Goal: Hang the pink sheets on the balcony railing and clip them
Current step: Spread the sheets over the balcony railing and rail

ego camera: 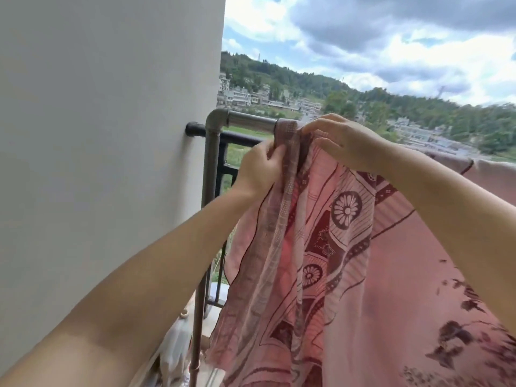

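Observation:
A pink sheet with dark maroon flower and stripe patterns hangs bunched over the metal pipe rail near its left end. My left hand pinches the sheet's left edge just below the rail. My right hand rests on top of the rail and grips the gathered fabric there. A second, plainer pink sheet with dark leaf prints is spread along the rail to the right, behind my right forearm. No clip is visible.
A white wall stands close on the left, where the black balcony railing is fixed. The pipe's upright post drops at the left end. White plastic bags lie on the floor by the post. Beyond the rail are hills and buildings.

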Demonstrator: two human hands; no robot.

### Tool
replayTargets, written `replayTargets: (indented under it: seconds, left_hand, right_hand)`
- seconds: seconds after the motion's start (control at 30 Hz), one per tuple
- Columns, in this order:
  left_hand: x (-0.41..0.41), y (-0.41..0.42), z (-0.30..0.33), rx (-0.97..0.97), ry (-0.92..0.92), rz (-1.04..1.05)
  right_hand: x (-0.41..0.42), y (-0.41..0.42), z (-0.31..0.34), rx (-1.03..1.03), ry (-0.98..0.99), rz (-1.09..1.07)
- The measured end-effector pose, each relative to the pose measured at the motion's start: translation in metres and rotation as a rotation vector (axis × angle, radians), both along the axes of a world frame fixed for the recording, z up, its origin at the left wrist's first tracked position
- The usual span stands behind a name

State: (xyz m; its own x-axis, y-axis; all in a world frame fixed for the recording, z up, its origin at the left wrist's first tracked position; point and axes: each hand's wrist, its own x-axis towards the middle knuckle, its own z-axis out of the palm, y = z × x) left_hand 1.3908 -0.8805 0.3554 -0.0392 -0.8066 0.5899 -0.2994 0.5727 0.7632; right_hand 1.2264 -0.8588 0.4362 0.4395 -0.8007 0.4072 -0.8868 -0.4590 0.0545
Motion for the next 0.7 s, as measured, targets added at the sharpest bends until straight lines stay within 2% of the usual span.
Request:
replayTargets:
  seconds: [0.07,0.13,0.23,0.33,0.4,0.47,0.53,0.6,0.63,0.7]
  left_hand:
    - [0.015,0.008,0.032,-0.169,-0.028,0.130]
    - [0.038,-0.008,0.079,-0.236,0.007,0.343]
    - [0.084,-0.057,0.120,-0.051,-0.012,0.577]
    - [0.103,-0.080,0.089,0.246,-0.261,0.475]
    - [0.098,-0.078,0.079,0.301,-0.267,0.409]
    - [0.075,-0.066,0.081,0.067,-0.285,0.465]
    - [0.031,-0.037,0.083,-0.233,-0.485,0.316]
    - [-0.017,-0.014,0.066,-0.373,-0.823,0.163]
    - [-0.033,-0.013,0.049,-0.441,-0.943,0.185]
    - [-0.046,-0.031,0.035,-0.466,-0.958,0.305]
  right_hand:
    - [-0.002,0.000,0.002,0.051,-0.020,-0.032]
    - [-0.004,-0.002,0.004,0.109,0.003,-0.091]
    - [-0.013,-0.003,0.011,0.172,0.002,-0.231]
    - [-0.034,0.000,0.014,0.164,0.052,-0.358]
    - [-0.039,0.002,0.010,0.084,0.049,-0.422]
    - [-0.039,0.001,0.003,-0.022,0.053,-0.471]
    - [-0.037,-0.002,-0.003,-0.111,0.047,-0.471]
    - [-0.040,0.001,-0.008,-0.151,-0.010,-0.446]
    - [-0.044,0.004,-0.010,-0.187,-0.054,-0.418]
    - [-0.063,0.023,-0.015,-0.289,-0.119,-0.378]
